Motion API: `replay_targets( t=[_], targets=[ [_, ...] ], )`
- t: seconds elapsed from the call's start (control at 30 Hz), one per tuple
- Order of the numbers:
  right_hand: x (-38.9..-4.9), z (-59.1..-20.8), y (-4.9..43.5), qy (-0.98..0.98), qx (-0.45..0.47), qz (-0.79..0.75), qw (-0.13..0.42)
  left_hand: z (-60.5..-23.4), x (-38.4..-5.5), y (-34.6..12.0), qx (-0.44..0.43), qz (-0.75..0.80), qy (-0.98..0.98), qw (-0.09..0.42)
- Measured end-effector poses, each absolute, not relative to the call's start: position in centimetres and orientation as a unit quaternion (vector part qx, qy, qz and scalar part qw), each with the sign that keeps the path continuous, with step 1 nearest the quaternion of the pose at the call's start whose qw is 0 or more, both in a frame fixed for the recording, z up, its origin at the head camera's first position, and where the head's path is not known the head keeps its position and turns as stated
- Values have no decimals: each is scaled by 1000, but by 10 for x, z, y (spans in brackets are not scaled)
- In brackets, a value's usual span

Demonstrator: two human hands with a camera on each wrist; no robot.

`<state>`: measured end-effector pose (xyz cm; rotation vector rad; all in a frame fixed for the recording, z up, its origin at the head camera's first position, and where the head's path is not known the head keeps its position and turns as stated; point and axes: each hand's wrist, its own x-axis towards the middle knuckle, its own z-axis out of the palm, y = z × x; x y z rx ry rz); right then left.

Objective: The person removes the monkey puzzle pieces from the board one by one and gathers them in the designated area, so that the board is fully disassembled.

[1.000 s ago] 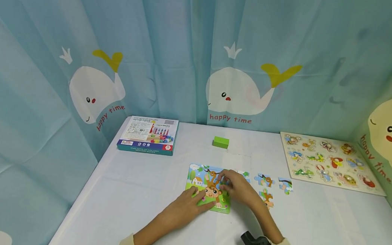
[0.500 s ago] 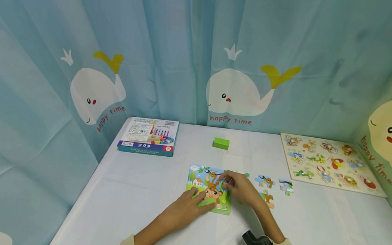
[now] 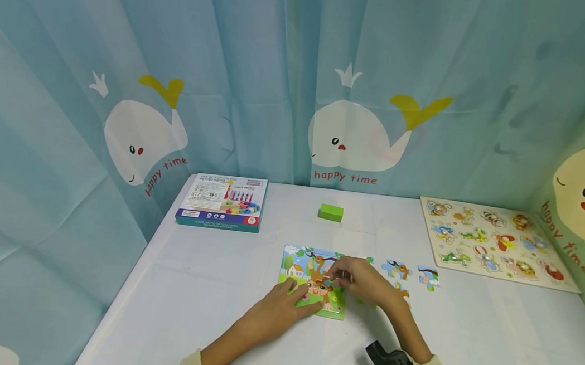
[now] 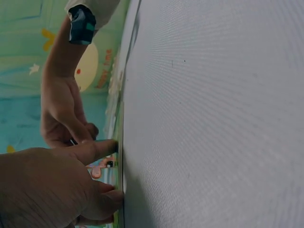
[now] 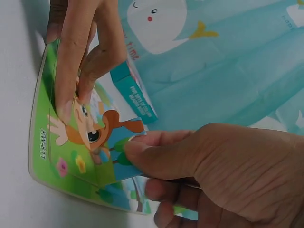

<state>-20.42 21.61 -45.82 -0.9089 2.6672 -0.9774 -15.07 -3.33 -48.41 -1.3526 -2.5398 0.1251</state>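
A monkey jigsaw puzzle in a flat, green-edged tray [image 3: 334,314] lies mid-table. My left hand [image 3: 275,312] rests on its lower left part, fingers spread and fingertips pressing down on the picture; the left wrist view shows a fingertip [image 4: 107,148] at the tray's edge. Over the right side, my right hand [image 3: 362,279] pinches a puzzle piece [image 5: 121,151] between thumb and forefinger. Blue sky, green leaves and a brown bit show on that piece. It is tilted and overlaps the monkey's face in the right wrist view. The other right fingers are curled below.
Loose puzzle pieces lie right of the tray, among them a monkey piece [image 3: 396,270] and a branch piece [image 3: 428,277]; others are partly hidden by my right arm. Behind stand a green block [image 3: 331,212], a boxed toy set [image 3: 221,202] and a wooden insect board [image 3: 500,242].
My right hand has shifted slightly right and toward me, and the piece's blue edge now shows over the monkey's face. My left hand has stayed in place.
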Motion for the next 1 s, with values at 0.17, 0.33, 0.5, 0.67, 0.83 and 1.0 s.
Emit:
replay_targets(
  t=[0.17, 0.33, 0.5, 0.67, 0.83, 1.0],
  targets=[
    [-201, -455, 213, 900, -316, -288, 89, -486, -150, -33, -460, 26, -879, 120],
    [-203, -458, 210, 900, -315, -288, 86, -486, -149, -29, -448, 33, -889, 92],
    [-211, -465, 210, 901, -281, -315, 100, -482, -147, -28, -435, 47, -896, 69],
    [-222, -475, 210, 894, -248, -351, 130, -479, -144, -27, -428, 58, -900, 60],
    [-228, -469, 210, 894, -217, -375, 116, -479, -145, -25, -423, 65, -903, 37],
    [-230, -463, 209, 885, -222, -397, 103, -478, -146, -25, -420, 61, -905, 18]
  ],
)
